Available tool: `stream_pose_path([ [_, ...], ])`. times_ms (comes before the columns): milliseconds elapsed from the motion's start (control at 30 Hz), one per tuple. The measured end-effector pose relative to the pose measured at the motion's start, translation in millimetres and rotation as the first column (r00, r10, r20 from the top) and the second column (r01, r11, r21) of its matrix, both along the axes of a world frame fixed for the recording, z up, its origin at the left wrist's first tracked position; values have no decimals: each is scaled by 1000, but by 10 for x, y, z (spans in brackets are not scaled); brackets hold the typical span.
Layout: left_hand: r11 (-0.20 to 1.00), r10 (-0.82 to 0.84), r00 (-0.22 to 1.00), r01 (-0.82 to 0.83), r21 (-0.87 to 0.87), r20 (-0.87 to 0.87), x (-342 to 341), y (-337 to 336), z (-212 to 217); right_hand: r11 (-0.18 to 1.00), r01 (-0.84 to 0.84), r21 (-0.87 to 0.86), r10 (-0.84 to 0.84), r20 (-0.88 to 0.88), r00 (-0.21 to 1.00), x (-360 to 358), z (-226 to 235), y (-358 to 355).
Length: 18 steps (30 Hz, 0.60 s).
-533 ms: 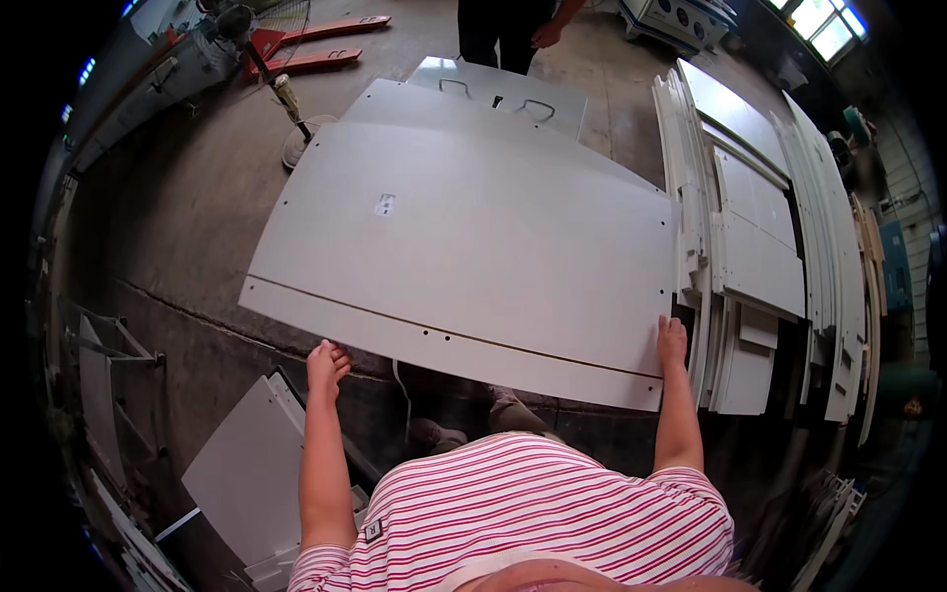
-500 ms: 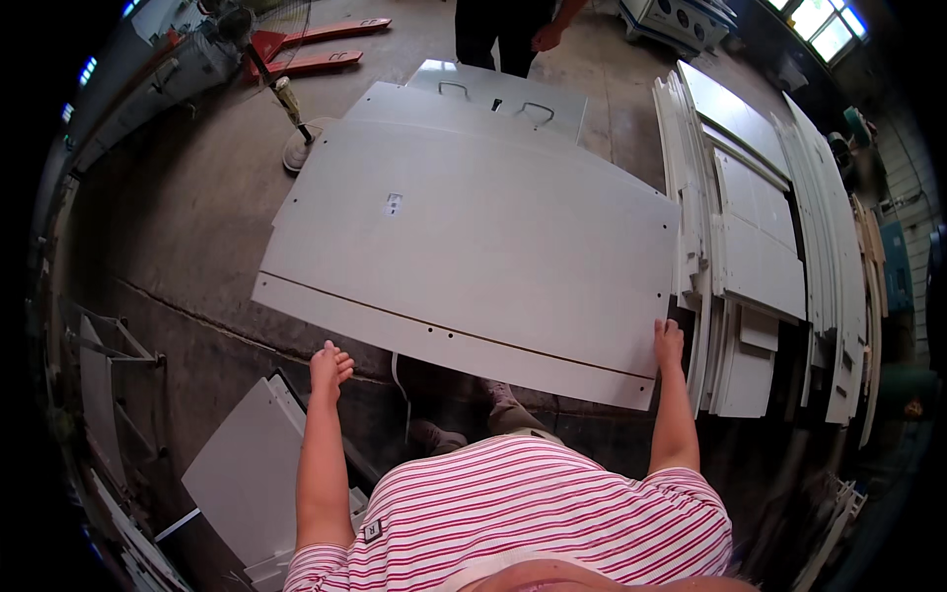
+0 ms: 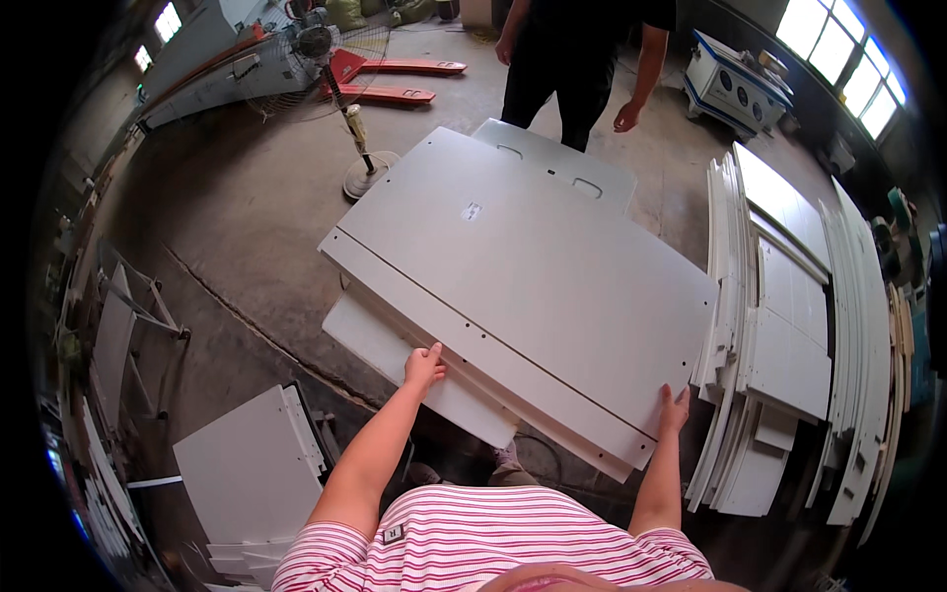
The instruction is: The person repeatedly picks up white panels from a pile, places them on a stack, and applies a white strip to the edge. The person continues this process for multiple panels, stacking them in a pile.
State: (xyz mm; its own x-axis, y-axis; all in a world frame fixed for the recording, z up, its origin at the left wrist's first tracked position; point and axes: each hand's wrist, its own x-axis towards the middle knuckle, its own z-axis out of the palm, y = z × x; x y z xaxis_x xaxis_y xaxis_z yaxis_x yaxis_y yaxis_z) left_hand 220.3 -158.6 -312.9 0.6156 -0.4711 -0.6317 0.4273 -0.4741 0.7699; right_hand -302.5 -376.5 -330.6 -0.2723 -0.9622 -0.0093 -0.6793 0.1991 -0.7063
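Note:
A large white panel (image 3: 533,266) with a dark groove along its near side and small holes lies before me, slanting down to the right. My left hand (image 3: 424,367) is closed on its near edge, fingers curled at the rim. At the near right corner my right hand (image 3: 674,409) grips the right edge, its fingertips showing at the rim. Below the near edge, another white board (image 3: 370,345) sticks out to the left. Beyond the far edge lies a panel with two handles (image 3: 602,173). What supports the panels is mostly hidden.
A person in dark clothes (image 3: 567,69) stands beyond the panels. Stacked white boards (image 3: 789,345) are on the right. A floor fan (image 3: 360,148) and a red pallet jack (image 3: 395,94) are at far left. More boards (image 3: 252,469) lie at lower left.
My left hand has come from off the panel's left side onto its near edge. The panel has turned, its right end now nearer me, uncovering the board below. The view has shifted.

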Motion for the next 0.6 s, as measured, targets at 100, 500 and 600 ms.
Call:
stream_pose_path([
  [100,997,52,998,-54,51,37,28,-126,-32,999,-29,-26,30,45,999,103,-22,-45],
  [500,985,112,961,-141,101,254,-149,-95,-363,999,-48,-15,50,201,978,198,-5,305],
  [600,983,33,955,-85,164,294,-128,13,-581,998,-60,-7,60,204,977,244,-14,455],
])
